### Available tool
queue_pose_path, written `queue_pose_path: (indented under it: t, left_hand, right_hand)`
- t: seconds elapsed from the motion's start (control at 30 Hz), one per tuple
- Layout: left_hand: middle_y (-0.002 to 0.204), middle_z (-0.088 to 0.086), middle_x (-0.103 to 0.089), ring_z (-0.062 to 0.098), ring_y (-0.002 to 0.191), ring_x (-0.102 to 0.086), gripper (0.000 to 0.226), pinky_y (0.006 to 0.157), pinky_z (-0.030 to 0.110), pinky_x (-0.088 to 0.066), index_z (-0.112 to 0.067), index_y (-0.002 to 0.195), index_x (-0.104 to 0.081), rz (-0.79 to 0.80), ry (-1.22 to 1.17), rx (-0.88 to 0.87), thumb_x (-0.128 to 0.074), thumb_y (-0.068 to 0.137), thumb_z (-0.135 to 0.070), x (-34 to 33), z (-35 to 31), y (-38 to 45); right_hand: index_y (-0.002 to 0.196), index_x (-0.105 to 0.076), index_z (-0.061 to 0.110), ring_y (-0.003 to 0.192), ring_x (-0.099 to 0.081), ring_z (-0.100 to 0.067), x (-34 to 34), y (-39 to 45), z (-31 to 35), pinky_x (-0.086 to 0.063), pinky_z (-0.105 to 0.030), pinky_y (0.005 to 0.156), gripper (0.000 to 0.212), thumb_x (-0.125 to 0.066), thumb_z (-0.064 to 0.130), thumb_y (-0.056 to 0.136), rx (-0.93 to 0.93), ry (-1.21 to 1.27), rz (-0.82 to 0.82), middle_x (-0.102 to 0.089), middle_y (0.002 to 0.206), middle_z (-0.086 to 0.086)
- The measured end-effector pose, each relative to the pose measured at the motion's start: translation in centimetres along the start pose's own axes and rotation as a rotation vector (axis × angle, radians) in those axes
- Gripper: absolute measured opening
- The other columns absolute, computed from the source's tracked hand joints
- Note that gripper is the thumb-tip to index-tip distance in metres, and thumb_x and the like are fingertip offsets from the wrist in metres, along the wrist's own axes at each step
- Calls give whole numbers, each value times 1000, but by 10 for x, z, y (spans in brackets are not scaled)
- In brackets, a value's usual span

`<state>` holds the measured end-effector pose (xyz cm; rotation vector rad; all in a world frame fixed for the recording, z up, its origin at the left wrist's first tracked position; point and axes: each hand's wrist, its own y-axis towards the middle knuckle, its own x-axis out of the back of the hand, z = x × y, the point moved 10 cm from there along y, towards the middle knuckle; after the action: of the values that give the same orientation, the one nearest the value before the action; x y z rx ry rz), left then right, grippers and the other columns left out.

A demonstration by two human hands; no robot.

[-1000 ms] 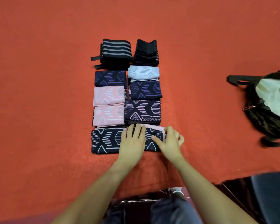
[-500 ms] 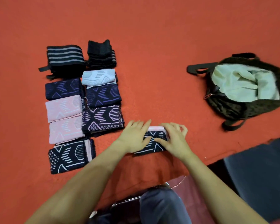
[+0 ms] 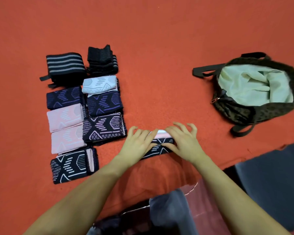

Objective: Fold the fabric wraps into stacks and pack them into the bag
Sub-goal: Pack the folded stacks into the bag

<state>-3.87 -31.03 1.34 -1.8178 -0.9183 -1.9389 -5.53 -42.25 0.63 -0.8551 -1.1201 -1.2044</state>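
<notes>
Now both hands press a folded wrap stack near the red table's [image 3: 159, 39] front edge.
Largest, the open leopard-print bag [image 3: 255, 114] lies toward the right edge; folded wraps [image 3: 85, 114] lie in two columns at left; left hand [image 3: 137, 145] and right hand [image 3: 183, 141], fingers curled, grip the dark patterned stack [image 3: 159, 146].
</notes>
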Motion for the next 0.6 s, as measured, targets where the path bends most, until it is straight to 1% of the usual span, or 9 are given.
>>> queue_pose_path:
  t: [0.07, 0.13, 0.23, 0.33, 0.47, 0.6]
  left_hand:
    - [91, 2, -65, 22, 74, -61, 48, 89, 39, -34, -13, 122, -63, -47, 59, 7, -43, 91, -44, 10, 3, 19]
    - [93, 2, -66, 22, 74, -60, 48, 89, 39, -34, -14, 125, -56, -98, 100, 15, -43, 92, -45, 19, 5, 39]
    - [94, 1, -67, 21, 74, -62, 47, 90, 39, -34, -15, 127, -48, -158, 143, 28, -41, 93, -46, 36, 2, 66]
    - [93, 0, -67, 18, 73, -62, 48, 89, 40, -33, -15, 126, -50, -204, 153, 57, -41, 92, -47, 55, -2, 87]
    - [95, 0, -67, 18, 76, -62, 49, 87, 41, -33, -12, 124, -55, -223, 182, 54, -42, 92, -47, 72, -1, 111]
    - [100, 1, -67, 19, 79, -62, 47, 87, 40, -34, -11, 125, -53, -262, 187, 27, -43, 94, -45, 83, -2, 129]
  right_hand:
    - [109, -64, 20, 118, -56, -23, 17, 13, -9, -21, -42, 96, 51, -42, 58, 84, 9, -53, -69, -66, 111, 6]
    - [108, -66, 21, 120, -55, -22, 36, 27, -20, -21, -41, 96, 50, -42, 58, 84, 42, -71, -121, -67, 112, 7]
    - [108, -66, 22, 119, -56, -19, 65, 43, -38, -21, -40, 98, 49, -41, 58, 85, 110, -78, -156, -68, 112, 7]
    - [108, -67, 21, 118, -57, -18, 87, 53, -50, -20, -40, 98, 49, -42, 57, 85, 140, -72, -153, -68, 111, 7]
    - [110, -66, 22, 117, -58, -17, 112, 63, -61, -21, -41, 96, 49, -42, 56, 86, 142, -73, -169, -67, 112, 8]
    - [114, -63, 22, 119, -55, -17, 131, 72, -70, -22, -41, 95, 48, -43, 55, 86, 130, -79, -185, -66, 115, 8]
